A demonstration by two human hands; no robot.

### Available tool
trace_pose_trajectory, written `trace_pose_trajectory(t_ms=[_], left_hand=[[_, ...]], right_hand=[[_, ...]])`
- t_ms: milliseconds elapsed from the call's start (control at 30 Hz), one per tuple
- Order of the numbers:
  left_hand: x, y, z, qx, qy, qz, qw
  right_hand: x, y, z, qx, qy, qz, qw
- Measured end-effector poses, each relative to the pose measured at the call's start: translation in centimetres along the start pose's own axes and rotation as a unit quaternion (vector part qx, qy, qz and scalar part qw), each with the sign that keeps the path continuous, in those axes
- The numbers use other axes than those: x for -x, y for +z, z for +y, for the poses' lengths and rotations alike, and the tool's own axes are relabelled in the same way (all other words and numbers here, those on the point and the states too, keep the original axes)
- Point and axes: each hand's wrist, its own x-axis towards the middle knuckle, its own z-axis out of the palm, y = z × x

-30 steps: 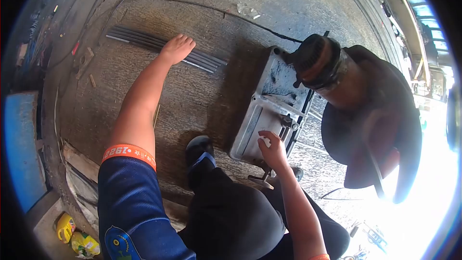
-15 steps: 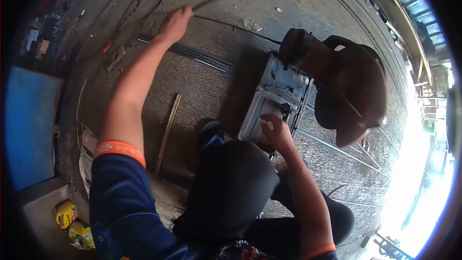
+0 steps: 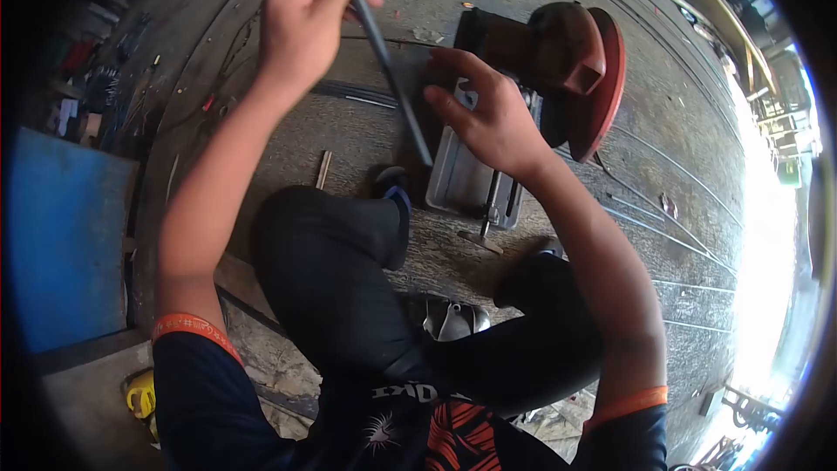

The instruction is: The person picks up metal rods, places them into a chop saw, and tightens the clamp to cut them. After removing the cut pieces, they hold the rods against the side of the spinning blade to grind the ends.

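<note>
My left hand is closed around the upper end of a thin dark metal bar, which slants down to the right. My right hand is open, thumb and fingers apart, just right of the bar without visibly gripping it. Behind and below that hand lies the grey metal base of a cut-off saw, partly hidden by the hand. The saw's reddish-brown motor and guard stand above the base. A clamp screw with a T-handle sticks out of the base's near end.
More dark bars lie on the floor behind my left forearm. Long thin rods stretch across the floor at right. A wooden strip lies left of my foot. A blue panel stands at far left, near a yellow container.
My left hand has brought the bar inward from the far left. My right hand has lifted off the saw base and spread its fingers. The camera view has shifted.
</note>
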Motion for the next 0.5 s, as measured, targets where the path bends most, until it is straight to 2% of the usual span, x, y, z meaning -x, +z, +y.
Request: trace_pose_trajectory(t_ms=[67,133,167,233,267,333,500], left_hand=[[2.5,2.8,1.1,0.107,-0.058,-0.047,0.991],[4.8,5.5,0.8,0.178,-0.122,-0.075,0.974],[5.7,6.6,0.1,0.214,-0.152,-0.088,0.961],[6.8,7.9,-0.9,0.276,-0.213,-0.105,0.931],[7.0,8.4,-1.3,0.281,-0.211,-0.111,0.930],[7.7,8.9,-2.0,0.282,-0.268,-0.153,0.908],[7.0,10.5,-4.8,0.240,-0.298,-0.187,0.905]], right_hand=[[1.1,-1.0,0.2,0.004,-0.003,0.009,1.000],[3.4,-2.9,1.5,-0.035,0.134,-0.131,0.982],[4.8,-3.5,2.2,-0.032,0.142,-0.124,0.982],[7.2,-4.4,3.7,-0.037,0.188,-0.184,0.964],[7.8,-4.6,4.4,-0.032,0.192,-0.179,0.964],[8.8,-4.4,5.7,-0.087,0.235,-0.240,0.938],[9.8,-1.8,8.5,-0.115,0.247,-0.266,0.925]])
